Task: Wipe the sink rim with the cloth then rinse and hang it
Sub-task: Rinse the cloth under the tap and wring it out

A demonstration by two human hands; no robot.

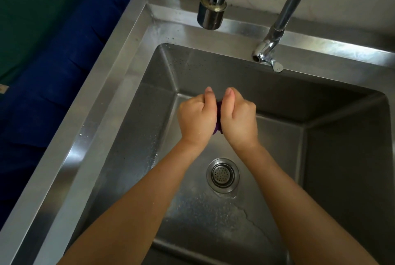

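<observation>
A dark purple cloth [218, 121] is bunched tight between my two fists over the middle of the steel sink basin. Only a narrow strip of it shows between the hands. My left hand [195, 118] is closed on its left side and my right hand [238, 120] is closed on its right side, thumbs pointing away from me. Both hands are wet. The sink rim [102, 102] runs along the left and the back, with water drops on it. No water runs from either spout.
A thick chrome faucet spout [210, 13] hangs over the back rim, above and beyond my hands. A thinner tap [267, 49] with a small lever stands to its right. The drain strainer [222, 175] sits in the wet basin floor below my wrists. Blue fabric [53, 68] lies left of the sink.
</observation>
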